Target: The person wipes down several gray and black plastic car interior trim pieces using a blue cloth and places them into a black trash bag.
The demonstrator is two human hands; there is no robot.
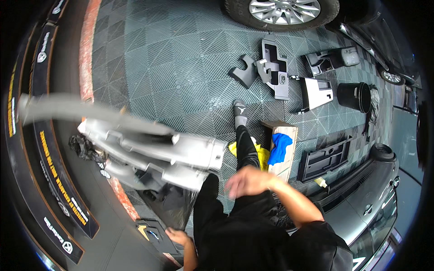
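Observation:
A large pale-grey moulded plastic part [152, 145], possibly a car dashboard piece, lies at the left before me and is blurred in places. A long curved grey strip [67, 108] reaches from it toward the left. Dark thin plastic film [173, 206] hangs below the grey part, and my left hand [178, 236] has its fingers closed at the film's lower edge. Above my lap, my right hand [249, 183] is motion-blurred, its fingers loosely spread, with nothing visible in it. A black tray-like piece [157, 237] with a yellow object and a blue one lies beside my left hand.
Black trim parts [276, 67], a console [330, 61], a white-faced panel [317, 94] and a black bucket [354, 97] stand on the tiled floor [176, 67]. Nearer are a wooden box [288, 162] with a blue cloth [279, 147], a yellow cloth [263, 157] and a black tray [325, 161]. Cars flank the right.

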